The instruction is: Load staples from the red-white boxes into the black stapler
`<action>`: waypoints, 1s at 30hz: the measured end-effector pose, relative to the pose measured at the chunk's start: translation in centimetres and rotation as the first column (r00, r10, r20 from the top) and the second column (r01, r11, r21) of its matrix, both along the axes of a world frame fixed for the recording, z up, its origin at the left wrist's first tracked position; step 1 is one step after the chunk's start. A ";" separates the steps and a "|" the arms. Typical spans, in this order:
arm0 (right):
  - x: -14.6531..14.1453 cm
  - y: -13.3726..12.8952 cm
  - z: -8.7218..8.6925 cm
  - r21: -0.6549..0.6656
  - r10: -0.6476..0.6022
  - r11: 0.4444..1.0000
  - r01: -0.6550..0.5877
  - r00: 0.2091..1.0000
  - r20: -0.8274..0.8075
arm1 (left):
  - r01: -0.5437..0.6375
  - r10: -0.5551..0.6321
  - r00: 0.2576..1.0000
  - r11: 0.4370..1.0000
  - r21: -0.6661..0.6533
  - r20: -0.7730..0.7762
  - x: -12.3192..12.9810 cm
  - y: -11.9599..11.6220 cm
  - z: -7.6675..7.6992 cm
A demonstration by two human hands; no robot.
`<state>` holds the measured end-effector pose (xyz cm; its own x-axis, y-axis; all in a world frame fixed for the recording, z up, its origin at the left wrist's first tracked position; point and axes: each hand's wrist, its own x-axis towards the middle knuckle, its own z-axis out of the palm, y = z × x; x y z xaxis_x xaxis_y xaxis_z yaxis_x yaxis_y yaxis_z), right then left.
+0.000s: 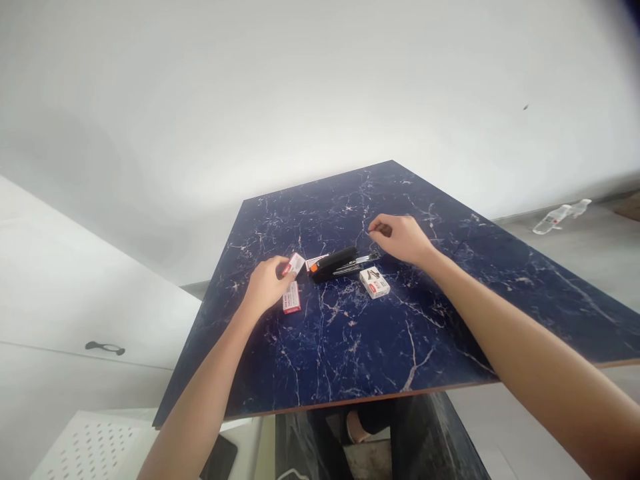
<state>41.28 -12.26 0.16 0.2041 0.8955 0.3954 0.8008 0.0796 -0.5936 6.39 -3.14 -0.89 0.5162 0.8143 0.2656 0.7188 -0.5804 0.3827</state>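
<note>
My left hand (pixel 266 288) grips a small red-and-white box (pixel 297 264) between thumb and fingers, lifted at a slant. A second red-and-white box (pixel 291 299) lies on the table just below it. To the right of these is a black stapler (pixel 334 264) with an orange patch, its metal parts showing at the right end. Partly hidden behind the stapler is another pale, red-edged piece (pixel 313 261). A white box with a dark picture (pixel 375 283) sits to the stapler's lower right. Over the table beyond it, my right hand (pixel 403 237) is closed in a pinch; its contents, if any, cannot be made out.
The dark blue marbled table (pixel 350 353) has its far side near a white wall (pixel 320 87). A white cabinet with a dark handle (pixel 105 348) is at left. A clear plastic bottle (pixel 553 219) lies on the floor at right. A dark phone-like slab (pixel 220 459) shows below the table's front edge.
</note>
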 end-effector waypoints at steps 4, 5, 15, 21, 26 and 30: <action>-2.3 -0.1 -0.1 0.115 0.099 0.988 -0.102 0.995 0.033 | -0.013 0.060 0.915 0.993 -0.119 0.400 0.3 0.2 0.0; -2.6 -0.2 -0.1 0.147 0.123 0.981 -0.128 0.992 0.041 | 0.035 0.054 0.875 0.984 -0.173 0.481 0.4 0.2 0.0; -7.5 -2.3 0.3 0.372 0.540 0.742 -0.558 0.826 0.162 | 0.507 0.123 0.541 0.742 -0.439 0.832 3.5 -4.3 -0.1; -8.6 -2.6 0.2 0.400 0.572 0.738 -0.544 0.818 0.056 | 0.621 0.100 0.549 0.616 -0.485 0.830 2.6 -4.4 1.1; -9.2 -2.9 0.3 0.464 0.605 0.699 -0.544 0.796 0.022 | 0.722 0.066 0.479 0.538 -0.436 0.875 2.7 -4.6 1.4; -9.2 -2.8 0.0 0.456 0.587 0.720 -0.523 0.810 0.003 | 0.737 0.096 0.494 0.480 -0.475 0.864 2.4 -4.3 0.9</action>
<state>32.06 -15.07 0.19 -0.1978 0.6178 0.7611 0.4493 0.7472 -0.4897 8.79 -7.43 -0.02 0.7334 0.6719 0.1030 -0.2489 0.1244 0.9605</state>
